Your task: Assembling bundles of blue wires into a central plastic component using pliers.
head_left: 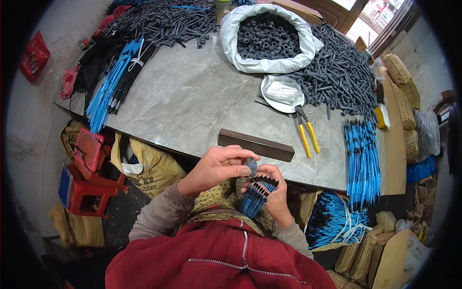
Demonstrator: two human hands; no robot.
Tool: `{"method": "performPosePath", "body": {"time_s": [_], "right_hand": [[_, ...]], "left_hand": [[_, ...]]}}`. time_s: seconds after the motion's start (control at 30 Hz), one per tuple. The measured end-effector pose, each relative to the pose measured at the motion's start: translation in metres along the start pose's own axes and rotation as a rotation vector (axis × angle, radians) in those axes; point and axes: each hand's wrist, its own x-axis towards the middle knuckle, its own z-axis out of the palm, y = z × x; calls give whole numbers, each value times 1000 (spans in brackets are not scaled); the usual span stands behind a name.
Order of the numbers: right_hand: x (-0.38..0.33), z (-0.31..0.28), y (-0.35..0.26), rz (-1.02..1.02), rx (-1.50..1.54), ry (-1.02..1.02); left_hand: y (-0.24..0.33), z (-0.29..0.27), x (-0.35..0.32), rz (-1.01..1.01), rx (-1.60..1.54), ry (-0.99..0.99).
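Observation:
My left hand (pixel 211 168) pinches a small grey ribbed plastic fitting (pixel 251 166) between thumb and forefinger, in front of my chest. Close beside it, my right hand (pixel 277 200) is wrapped round a bundle of thin blue rods (pixel 252 204) with black ends pointing up. The fitting sits just above the nearest rod ends, where a thin pale strand crosses; whether it is joined to a rod I cannot tell. Beyond my hands a dark rectangular bar (pixel 255 144) lies along the table's near edge.
On the grey marble-look table (pixel 187 91) are a white sack (pixel 231 36) of dark fittings, heaps of dark plastic pieces (pixel 337 72), a white plate (pixel 279 103) and yellow-handled pliers (pixel 308 137). Blue rod bundles lie left (pixel 113 84) and right (pixel 362 164). Red stools (pixel 94 192) stand left.

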Motion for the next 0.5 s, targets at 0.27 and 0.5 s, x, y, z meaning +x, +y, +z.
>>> {"method": "performPosePath", "body": {"time_s": [0.27, 0.5], "right_hand": [[0, -2, 2, -36, -23, 8], [0, 0, 3, -82, -63, 36]], "left_hand": [[4, 0, 0, 29, 73, -26], [4, 13, -8, -29, -35, 35]]}}
